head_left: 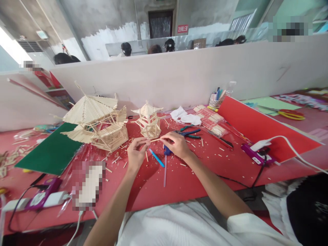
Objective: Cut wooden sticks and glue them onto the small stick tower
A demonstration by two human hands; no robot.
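Note:
Between my two hands is a thin wooden stick (154,140), held level above the red table (143,191). My left hand (137,152) pinches its left end, and the fingertips of my right hand (176,143) pinch its right end. Just beyond stands a small pavilion model (148,119) built from sticks. Further left is a larger stick pavilion (98,123) with a layered roof. Partly hidden by my right hand lies a blue glue gun (167,150), a clear glue stick (165,174) running from it. A bright blue pen (156,158) rests below my hands.
Pliers (191,133) lie behind my right hand, near packs of sticks (211,119) and white cloth (185,116). A red board (263,126) leans at the right beside a purple power strip (257,155). A green board (51,148) lies left. Stick scraps litter the table.

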